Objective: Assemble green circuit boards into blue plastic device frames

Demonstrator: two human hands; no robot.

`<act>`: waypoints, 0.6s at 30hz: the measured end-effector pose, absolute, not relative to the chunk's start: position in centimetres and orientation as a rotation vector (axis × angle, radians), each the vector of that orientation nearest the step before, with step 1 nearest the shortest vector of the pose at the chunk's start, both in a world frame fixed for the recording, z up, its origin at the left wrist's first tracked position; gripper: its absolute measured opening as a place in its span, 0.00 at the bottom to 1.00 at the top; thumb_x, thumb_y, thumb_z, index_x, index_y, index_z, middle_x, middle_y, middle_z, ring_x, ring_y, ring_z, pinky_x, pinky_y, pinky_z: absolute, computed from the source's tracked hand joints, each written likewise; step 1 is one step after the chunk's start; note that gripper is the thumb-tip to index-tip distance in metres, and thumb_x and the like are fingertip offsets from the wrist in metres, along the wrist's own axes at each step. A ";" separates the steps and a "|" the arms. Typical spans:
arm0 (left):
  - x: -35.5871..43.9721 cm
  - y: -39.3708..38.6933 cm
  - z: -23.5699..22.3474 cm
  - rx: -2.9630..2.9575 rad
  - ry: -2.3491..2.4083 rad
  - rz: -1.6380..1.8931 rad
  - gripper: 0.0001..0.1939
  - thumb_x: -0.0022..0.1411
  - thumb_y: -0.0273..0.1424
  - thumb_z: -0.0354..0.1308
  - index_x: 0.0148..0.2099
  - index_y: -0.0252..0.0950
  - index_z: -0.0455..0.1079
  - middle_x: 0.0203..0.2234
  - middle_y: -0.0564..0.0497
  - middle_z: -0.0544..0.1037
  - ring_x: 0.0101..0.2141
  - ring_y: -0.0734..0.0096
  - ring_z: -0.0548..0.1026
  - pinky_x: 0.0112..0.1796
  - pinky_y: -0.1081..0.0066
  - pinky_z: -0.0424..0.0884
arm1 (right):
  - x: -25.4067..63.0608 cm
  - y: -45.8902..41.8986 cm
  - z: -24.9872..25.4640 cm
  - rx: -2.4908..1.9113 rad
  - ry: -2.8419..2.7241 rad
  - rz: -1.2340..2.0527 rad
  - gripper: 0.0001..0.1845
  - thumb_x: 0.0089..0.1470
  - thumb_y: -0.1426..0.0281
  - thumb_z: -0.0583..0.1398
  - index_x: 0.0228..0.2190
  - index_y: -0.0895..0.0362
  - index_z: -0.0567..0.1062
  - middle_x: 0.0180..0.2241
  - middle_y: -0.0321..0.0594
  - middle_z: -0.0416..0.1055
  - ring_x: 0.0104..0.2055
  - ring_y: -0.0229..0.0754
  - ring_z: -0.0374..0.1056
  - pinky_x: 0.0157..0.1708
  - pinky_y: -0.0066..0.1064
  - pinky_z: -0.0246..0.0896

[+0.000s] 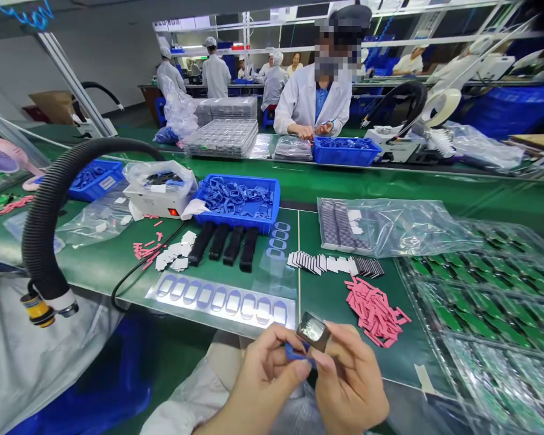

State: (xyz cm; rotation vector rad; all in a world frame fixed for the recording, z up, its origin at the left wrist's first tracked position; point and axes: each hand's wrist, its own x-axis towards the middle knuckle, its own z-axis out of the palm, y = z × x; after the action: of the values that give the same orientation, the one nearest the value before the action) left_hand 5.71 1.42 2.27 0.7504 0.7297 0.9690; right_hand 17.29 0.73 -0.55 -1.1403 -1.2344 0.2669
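Note:
Close to the table's front edge, my left hand (pixel 265 377) pinches a small blue plastic frame (pixel 294 353) between thumb and fingers. My right hand (pixel 354 374) grips a small dark rectangular casing with a shiny, glassy face (pixel 312 328). Both pieces meet between my fingertips; whether they are joined I cannot tell, as fingers cover part of them. Just beyond my hands lies a clear sheet of oval-edged stickers (pixel 220 300). To the right of them is a heap of pink strips (pixel 376 311).
Behind the stickers are black straps (pixel 229 244), a blue bin (pixel 276 208) of blue frames and white pads (pixel 178 252). Green circuit boards in trays (pixel 485 290) fill the right. A black hose (pixel 38 217) arches at left. Across the bench sits a co-worker (pixel 317 99).

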 end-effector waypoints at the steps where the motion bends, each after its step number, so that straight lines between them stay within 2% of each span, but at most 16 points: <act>1: 5.3 1.0 2.0 0.814 0.731 0.956 0.09 0.54 0.35 0.66 0.35 0.37 0.72 0.32 0.52 0.78 0.34 0.76 0.77 0.35 0.78 0.69 | 17.1 0.5 -0.6 -1.162 -1.202 0.299 0.14 0.57 0.64 0.60 0.45 0.53 0.73 0.16 0.31 0.67 0.22 0.40 0.65 0.28 0.34 0.65; 6: 2.6 0.4 1.7 1.268 0.715 0.857 0.09 0.51 0.33 0.68 0.37 0.37 0.79 0.39 0.43 0.80 0.42 0.60 0.77 0.45 0.66 0.69 | 16.7 -0.3 -1.1 -1.170 -1.123 0.677 0.14 0.59 0.61 0.57 0.45 0.55 0.70 0.13 0.28 0.65 0.12 0.35 0.60 0.15 0.27 0.55; 8: 1.8 0.5 1.8 1.147 0.672 0.852 0.07 0.50 0.34 0.69 0.33 0.38 0.80 0.43 0.44 0.79 0.45 0.59 0.76 0.46 0.65 0.68 | 16.7 -0.2 -0.7 -1.141 -1.167 0.724 0.14 0.58 0.59 0.59 0.42 0.54 0.72 0.15 0.30 0.68 0.16 0.36 0.64 0.18 0.27 0.59; 11: 1.1 0.6 2.1 0.756 0.549 0.871 0.10 0.49 0.39 0.69 0.30 0.39 0.79 0.45 0.47 0.78 0.45 0.64 0.77 0.47 0.68 0.68 | 17.0 0.1 0.5 -1.063 -1.242 0.624 0.15 0.53 0.55 0.62 0.36 0.53 0.76 0.25 0.37 0.73 0.28 0.40 0.69 0.27 0.30 0.66; 14: 0.6 0.8 2.4 0.487 0.497 0.831 0.16 0.47 0.43 0.69 0.35 0.38 0.78 0.40 0.48 0.80 0.42 0.68 0.78 0.45 0.70 0.69 | 17.6 0.2 1.5 -0.961 -1.395 0.561 0.14 0.54 0.56 0.61 0.37 0.52 0.76 0.30 0.40 0.73 0.36 0.43 0.68 0.34 0.35 0.67; 18: 0.3 0.8 2.6 0.362 0.354 0.839 0.20 0.47 0.43 0.69 0.41 0.39 0.76 0.40 0.47 0.82 0.43 0.66 0.79 0.45 0.69 0.70 | 17.8 0.1 2.1 -0.958 -1.632 0.490 0.13 0.55 0.59 0.61 0.40 0.52 0.75 0.37 0.43 0.73 0.42 0.46 0.67 0.40 0.39 0.67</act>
State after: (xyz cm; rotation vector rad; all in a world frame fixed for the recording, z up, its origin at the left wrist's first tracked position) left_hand 0.26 0.84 2.59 0.3618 0.3542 0.8391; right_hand 17.79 0.08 2.14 -0.9581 -1.6320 0.4895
